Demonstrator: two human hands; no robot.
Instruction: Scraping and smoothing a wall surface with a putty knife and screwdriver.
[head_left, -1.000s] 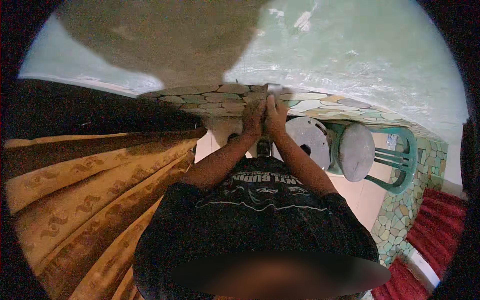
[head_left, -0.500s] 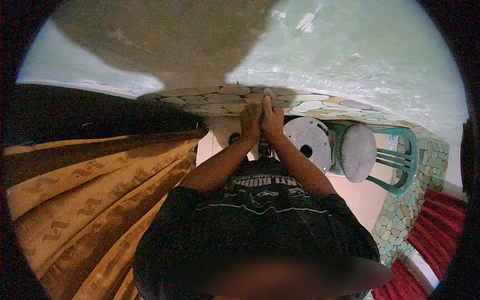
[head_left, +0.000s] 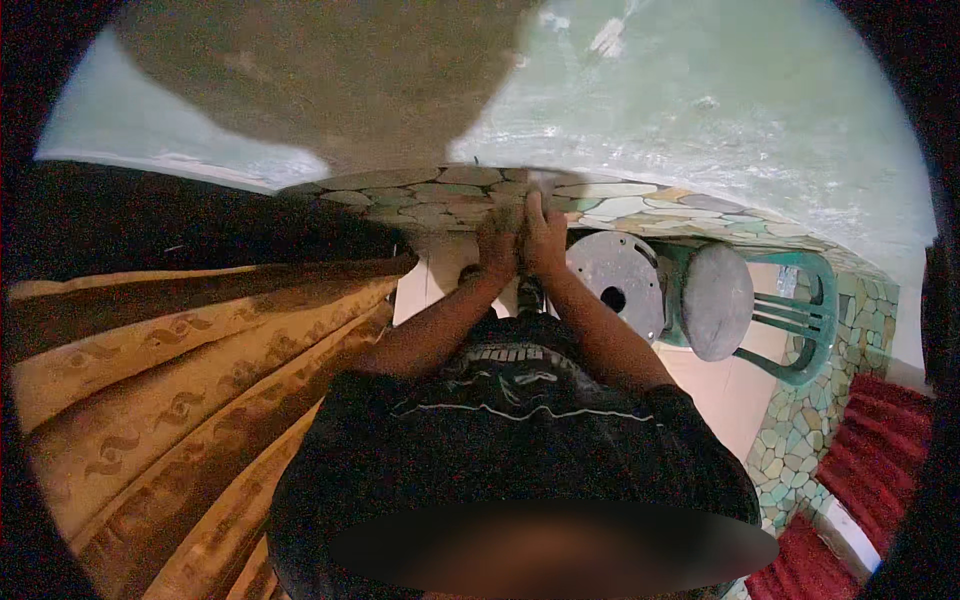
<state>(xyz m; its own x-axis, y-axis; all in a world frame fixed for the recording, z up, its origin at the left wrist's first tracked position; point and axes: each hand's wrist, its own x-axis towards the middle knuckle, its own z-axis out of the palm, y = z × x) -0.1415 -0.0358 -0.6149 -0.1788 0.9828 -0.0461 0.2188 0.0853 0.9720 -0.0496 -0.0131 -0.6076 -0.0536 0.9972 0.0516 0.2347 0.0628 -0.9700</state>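
My left hand (head_left: 498, 243) and my right hand (head_left: 544, 245) are side by side, stretched out in front of the lower wall with its stone pattern (head_left: 440, 195). Both look closed, fingers curled around something dark between them that I cannot make out. One finger of the right hand points up along a small greyish piece (head_left: 541, 181) against the wall; its kind is unclear. The left hand lies in shadow, so its fingers are hard to tell apart.
Right of my hands is a round grey metal disc (head_left: 607, 270) with a dark hole. Beyond it an oval grey slab (head_left: 716, 303) rests at a green plastic chair (head_left: 815, 320). A gold-brown curtain (head_left: 200, 390) hangs at left, red cloth (head_left: 880, 450) at far right.
Both hands stay together at the same place by the wall, with only a slight shift of the fingers. The view has moved a little.
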